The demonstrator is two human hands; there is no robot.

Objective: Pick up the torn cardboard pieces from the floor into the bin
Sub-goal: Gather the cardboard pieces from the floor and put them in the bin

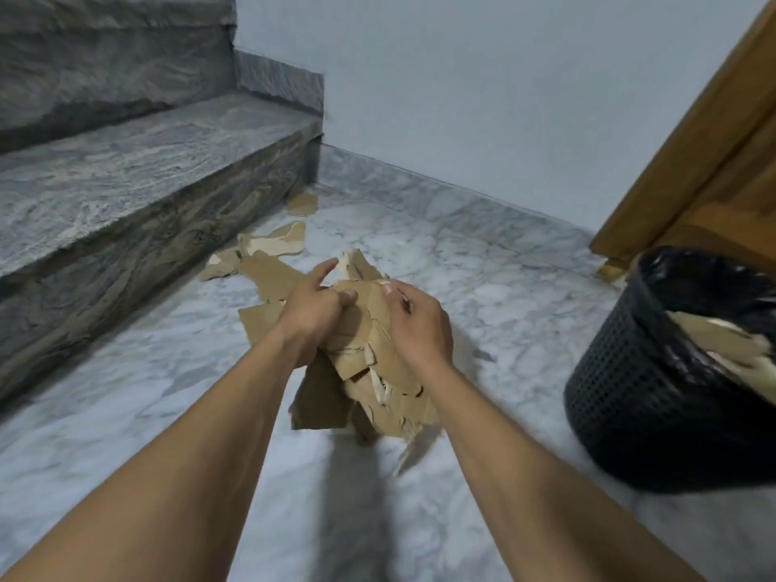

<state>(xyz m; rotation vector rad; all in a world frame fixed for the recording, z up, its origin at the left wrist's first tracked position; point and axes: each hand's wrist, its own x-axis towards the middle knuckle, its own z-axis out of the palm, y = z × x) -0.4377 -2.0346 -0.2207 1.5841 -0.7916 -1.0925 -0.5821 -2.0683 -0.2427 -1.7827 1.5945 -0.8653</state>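
Left hand [313, 312] and right hand [415, 325] clutched the cardboard bundle [369, 371] with curled fingers, left of the bin [621, 405], right hand the nearer.

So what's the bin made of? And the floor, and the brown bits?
The bin looks like black plastic: its wall is a mesh of small holes, with a shiny black bag inside. The floor looks like polished marble or marble-look tile: white with grey veins. The brown bits look like cardboard: matte, flat, with pale torn edges.
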